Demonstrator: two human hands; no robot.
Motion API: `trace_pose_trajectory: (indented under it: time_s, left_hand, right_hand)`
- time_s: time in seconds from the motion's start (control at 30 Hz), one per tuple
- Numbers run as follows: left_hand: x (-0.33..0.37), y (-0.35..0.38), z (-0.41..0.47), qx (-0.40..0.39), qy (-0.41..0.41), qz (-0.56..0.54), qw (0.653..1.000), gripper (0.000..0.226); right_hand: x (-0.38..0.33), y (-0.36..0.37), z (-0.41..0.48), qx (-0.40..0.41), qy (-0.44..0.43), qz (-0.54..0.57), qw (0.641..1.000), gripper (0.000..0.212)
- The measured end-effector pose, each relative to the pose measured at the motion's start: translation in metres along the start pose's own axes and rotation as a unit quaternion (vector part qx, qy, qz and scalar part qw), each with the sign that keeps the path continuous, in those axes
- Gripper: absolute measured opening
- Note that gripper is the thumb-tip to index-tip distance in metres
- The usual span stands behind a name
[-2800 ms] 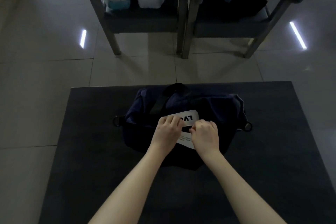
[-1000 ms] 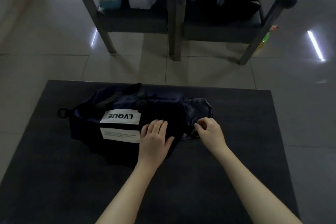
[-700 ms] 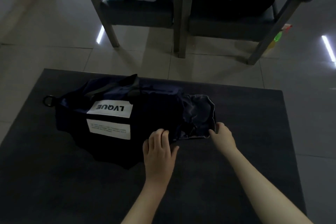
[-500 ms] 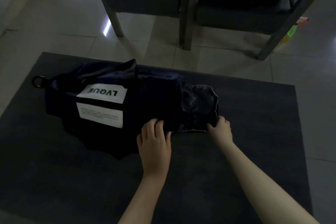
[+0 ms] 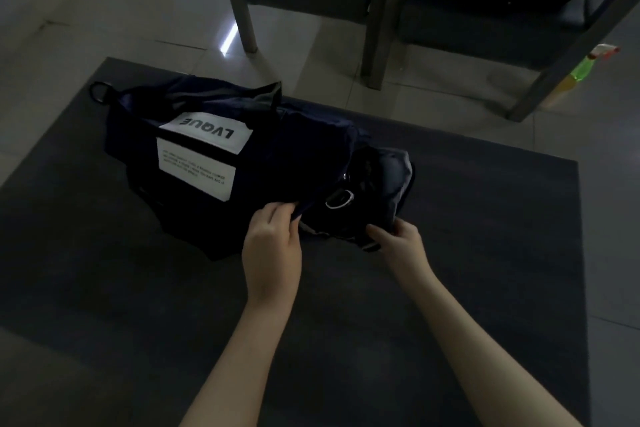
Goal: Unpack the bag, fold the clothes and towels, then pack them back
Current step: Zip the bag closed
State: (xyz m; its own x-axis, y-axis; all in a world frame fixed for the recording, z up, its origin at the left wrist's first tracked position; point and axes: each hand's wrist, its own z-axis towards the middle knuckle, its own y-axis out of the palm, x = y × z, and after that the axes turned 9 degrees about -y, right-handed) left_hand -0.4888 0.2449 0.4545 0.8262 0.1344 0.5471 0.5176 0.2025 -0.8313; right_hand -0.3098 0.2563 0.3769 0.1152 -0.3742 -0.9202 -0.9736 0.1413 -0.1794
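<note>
We closed our left grip (image 5: 273, 239) on a fold of the navy bag (image 5: 221, 163), which lay on the dark counter (image 5: 485, 218) just ahead of both hands. Our right grip (image 5: 398, 241) pinched the bag's end fabric, a metal ring (image 5: 339, 199) showing between and just beyond the two grips

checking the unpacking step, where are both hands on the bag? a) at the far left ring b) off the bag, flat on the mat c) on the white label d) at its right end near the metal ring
d: the left hand and right hand both pinch fabric at the right end of the bag, beside the metal ring; the white label lies untouched further left.
</note>
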Motion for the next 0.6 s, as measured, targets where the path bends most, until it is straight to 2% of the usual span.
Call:
trace_pose_trajectory:
  time_s: [0.2, 0.43, 0.53, 0.6]
  left_hand:
    - [-0.032, -0.031, -0.037, 0.002, 0.023, -0.018, 1.000, 0.022]
    - [-0.078, -0.065, -0.095, 0.000, 0.041, -0.051, 0.998, 0.012]
    - [-0.095, -0.070, -0.120, -0.023, 0.058, -0.066, 0.996, 0.014]
    - [-0.101, -0.068, -0.133, -0.043, 0.061, -0.070, 0.995, 0.020]
  right_hand:
    - [0.008, 0.023, -0.069, -0.044, -0.015, -0.040, 0.998, 0.009]
    - [0.038, 0.057, -0.171, -0.077, -0.033, -0.088, 0.993, 0.032]
    - [0.046, 0.074, -0.198, -0.061, -0.054, -0.051, 0.995, 0.025]
    - [0.050, 0.082, -0.206, -0.032, -0.058, -0.015, 0.998, 0.029]
